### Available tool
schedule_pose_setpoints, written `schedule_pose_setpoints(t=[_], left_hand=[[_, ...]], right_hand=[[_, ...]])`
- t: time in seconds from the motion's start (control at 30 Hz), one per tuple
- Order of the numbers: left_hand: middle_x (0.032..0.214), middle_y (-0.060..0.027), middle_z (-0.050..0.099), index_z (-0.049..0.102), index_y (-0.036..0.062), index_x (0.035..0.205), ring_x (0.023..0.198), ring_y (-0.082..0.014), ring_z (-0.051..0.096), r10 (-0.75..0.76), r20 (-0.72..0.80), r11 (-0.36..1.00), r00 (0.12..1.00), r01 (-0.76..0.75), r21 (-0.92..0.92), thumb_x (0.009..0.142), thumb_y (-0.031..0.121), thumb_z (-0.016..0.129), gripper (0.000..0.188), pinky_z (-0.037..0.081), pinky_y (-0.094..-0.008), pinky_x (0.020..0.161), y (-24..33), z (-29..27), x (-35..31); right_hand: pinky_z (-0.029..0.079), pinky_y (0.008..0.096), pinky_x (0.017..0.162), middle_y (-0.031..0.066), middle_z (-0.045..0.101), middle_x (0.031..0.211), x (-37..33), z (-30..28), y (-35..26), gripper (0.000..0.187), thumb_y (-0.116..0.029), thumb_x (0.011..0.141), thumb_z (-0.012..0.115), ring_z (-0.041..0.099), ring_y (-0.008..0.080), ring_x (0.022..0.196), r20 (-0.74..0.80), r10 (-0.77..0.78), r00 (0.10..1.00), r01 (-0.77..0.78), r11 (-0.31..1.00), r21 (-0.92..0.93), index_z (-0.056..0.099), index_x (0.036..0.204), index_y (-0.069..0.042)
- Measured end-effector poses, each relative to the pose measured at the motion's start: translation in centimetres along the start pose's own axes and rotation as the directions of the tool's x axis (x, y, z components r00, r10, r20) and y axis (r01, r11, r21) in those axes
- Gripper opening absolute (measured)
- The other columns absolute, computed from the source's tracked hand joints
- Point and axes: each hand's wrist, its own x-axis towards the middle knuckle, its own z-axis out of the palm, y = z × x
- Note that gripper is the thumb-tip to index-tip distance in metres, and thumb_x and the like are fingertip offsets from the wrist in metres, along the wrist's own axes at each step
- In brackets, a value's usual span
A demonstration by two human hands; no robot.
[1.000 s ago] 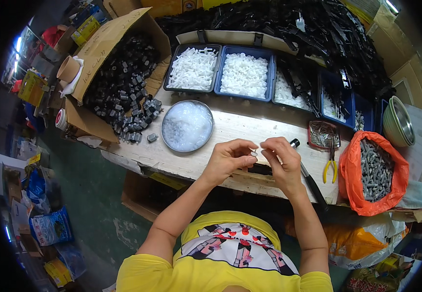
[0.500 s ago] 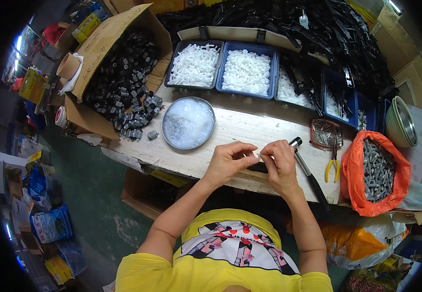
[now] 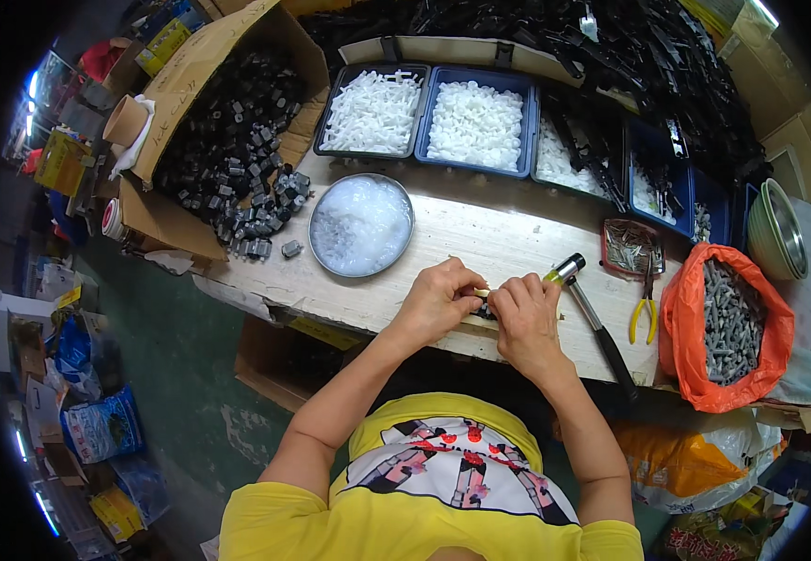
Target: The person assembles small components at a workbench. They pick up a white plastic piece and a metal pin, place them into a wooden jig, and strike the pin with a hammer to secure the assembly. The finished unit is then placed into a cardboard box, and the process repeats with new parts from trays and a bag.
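My left hand (image 3: 440,299) and my right hand (image 3: 529,323) meet at the front edge of the workbench. The left thumb and forefinger are closed on a small pale piece (image 3: 482,293). Just below it, a small dark part (image 3: 486,311) shows between the hands, mostly hidden by the fingers. The fingers of the right hand are bent and pressed together over that spot; what they grip is hidden. To the right of this hand lies a hammer (image 3: 602,338) with a black handle, its head (image 3: 568,268) close to the fingers.
A round metal dish (image 3: 412,245) of whitish translucent stuff stands left of the hands. Behind are blue trays (image 3: 529,131) of white plastic parts. A carton (image 3: 176,131) spills dark metal blocks. At right are yellow-handled pliers (image 3: 644,321), a red tray (image 3: 608,252) and an orange bag (image 3: 681,323) of screws.
Both hands have come down onto the bench edge, over the dark part. The right hand has turned palm down, fingers pressing lower. The hammer's head now shows more fully.
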Motion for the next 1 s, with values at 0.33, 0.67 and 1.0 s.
schedule_pose_setpoints(t=[0.33,0.67,1.0], left_hand=[[0.081,-0.0117,0.06,0.064,0.0064,0.082,0.079,-0.0307,0.06,-0.131,0.455,0.717,0.881,-0.233,0.657,0.068,0.021,0.069,0.021,0.047,-0.042,0.066,5.6,-0.8,5.1],[0.077,-0.018,0.063,0.065,0.0019,0.07,0.074,-0.0325,0.064,0.28,0.087,0.554,0.956,-0.234,0.799,0.068,0.009,0.061,0.009,0.05,-0.0422,0.062,5.2,6.0,21.9],[0.075,-0.023,0.062,0.064,-0.0033,0.072,0.073,-0.0375,0.062,0.357,0.079,0.741,0.931,-0.334,0.583,0.064,0.001,0.061,0.009,0.051,-0.0401,0.065,4.5,4.5,22.7]], right_hand=[[0.032,0.0373,0.072,0.0037,0.057,0.078,-0.4,-4.6,8.1,0.007,-0.008,0.073,0.063,0.052,0.0219,0.08,-0.207,0.255,0.945,-0.257,0.966,0.017,0.061,0.079,-0.009],[0.033,0.0441,0.075,0.0093,0.062,0.086,1.0,-4.7,15.8,0.012,-0.013,0.07,0.06,0.053,0.0255,0.09,-0.116,0.493,0.862,-0.48,0.725,-0.493,0.063,0.081,-0.008],[0.032,0.0428,0.071,0.0107,0.061,0.078,-0.1,-5.7,15.8,0.01,-0.014,0.073,0.057,0.055,0.0269,0.08,-0.132,0.427,0.895,-0.445,0.822,-0.356,0.058,0.076,-0.004]])
